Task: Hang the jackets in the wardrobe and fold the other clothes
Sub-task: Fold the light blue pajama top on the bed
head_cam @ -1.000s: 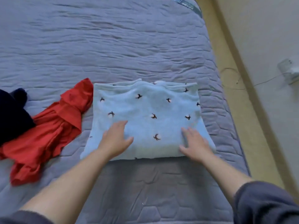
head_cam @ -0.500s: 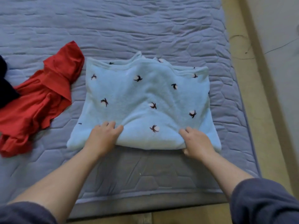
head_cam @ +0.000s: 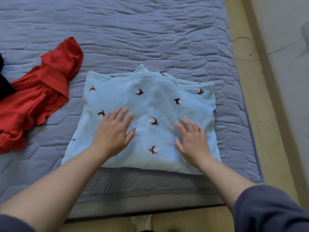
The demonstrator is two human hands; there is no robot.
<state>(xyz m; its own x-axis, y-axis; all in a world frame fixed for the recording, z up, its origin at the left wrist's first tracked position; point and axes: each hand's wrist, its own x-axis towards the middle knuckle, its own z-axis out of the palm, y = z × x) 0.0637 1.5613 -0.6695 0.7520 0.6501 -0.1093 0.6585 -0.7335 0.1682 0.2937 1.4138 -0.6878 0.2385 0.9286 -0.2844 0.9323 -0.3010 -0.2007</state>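
Left hand (head_cam: 113, 133) lies flat, fingers spread, on the folded blue garment (head_cam: 150, 104). Right hand (head_cam: 192, 139) rests beside it, equally released.

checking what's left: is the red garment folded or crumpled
Crumpled: the red garment lies bunched in loose ruffles on the mattress.

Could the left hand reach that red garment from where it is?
Probably yes: the left hand lies open on the blue garment, and only bare mattress separates it from the red garment.
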